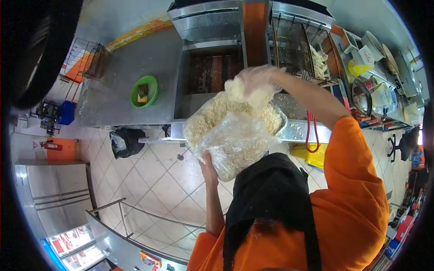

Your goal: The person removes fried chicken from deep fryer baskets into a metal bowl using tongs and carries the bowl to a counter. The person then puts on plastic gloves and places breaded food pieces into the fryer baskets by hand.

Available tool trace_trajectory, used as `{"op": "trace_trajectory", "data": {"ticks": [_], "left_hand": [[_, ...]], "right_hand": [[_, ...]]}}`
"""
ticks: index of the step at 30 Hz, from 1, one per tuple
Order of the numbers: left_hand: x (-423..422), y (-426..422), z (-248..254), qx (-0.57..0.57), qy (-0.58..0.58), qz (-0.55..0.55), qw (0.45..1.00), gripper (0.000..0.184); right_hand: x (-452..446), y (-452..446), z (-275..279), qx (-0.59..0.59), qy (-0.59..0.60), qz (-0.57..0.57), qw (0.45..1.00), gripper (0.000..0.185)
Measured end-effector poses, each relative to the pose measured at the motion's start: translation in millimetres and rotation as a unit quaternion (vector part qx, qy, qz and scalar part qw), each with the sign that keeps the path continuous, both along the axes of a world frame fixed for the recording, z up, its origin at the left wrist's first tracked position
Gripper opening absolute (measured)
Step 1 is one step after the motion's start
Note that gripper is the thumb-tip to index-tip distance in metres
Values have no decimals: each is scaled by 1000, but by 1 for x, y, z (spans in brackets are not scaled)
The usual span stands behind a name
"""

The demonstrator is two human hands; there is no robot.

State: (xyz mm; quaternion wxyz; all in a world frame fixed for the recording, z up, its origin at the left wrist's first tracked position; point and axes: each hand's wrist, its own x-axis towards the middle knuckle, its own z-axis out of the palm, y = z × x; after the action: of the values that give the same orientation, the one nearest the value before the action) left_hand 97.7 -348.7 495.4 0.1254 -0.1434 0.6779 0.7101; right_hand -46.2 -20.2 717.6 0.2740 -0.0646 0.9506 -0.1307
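A metal tray [284,123] full of pale crumbs [203,121] is in front of me, its near part covered by a clear plastic bag [242,135]. My left hand [209,168] grips the near left side of the plastic and tray, its fingers mostly hidden underneath. Above the far edge of the crumbs, my right hand [258,81], in a clear plastic glove, is closed around a pale yellowish clump of food [242,92]. Motion blurs this hand a little, so the kind of food cannot be made out.
Beyond the tray is an open fryer basin [214,67]. Wire fry baskets [289,45] with red handles [312,131] stand to the right, one holding pale food [318,61]. A green bowl [144,91] sits on the left steel counter [122,108]. A metal rail [158,219] runs behind me.
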Motion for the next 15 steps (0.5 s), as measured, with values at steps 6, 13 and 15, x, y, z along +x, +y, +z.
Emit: {"op": "trace_trajectory", "data": {"ticks": [6,13,15], "left_hand": [[1,-7,-17,8,-60,12,998,83],[5,-3,2,41,-21,-30,998,72],[4,-4,4,49,-42,-32,997,73]], "right_hand": [[-1,127,82,-109,15,-140,984,65],[-59,240,-28,223,53,-57,972,70],[-45,218,-53,278,18,8,960,66]]}}
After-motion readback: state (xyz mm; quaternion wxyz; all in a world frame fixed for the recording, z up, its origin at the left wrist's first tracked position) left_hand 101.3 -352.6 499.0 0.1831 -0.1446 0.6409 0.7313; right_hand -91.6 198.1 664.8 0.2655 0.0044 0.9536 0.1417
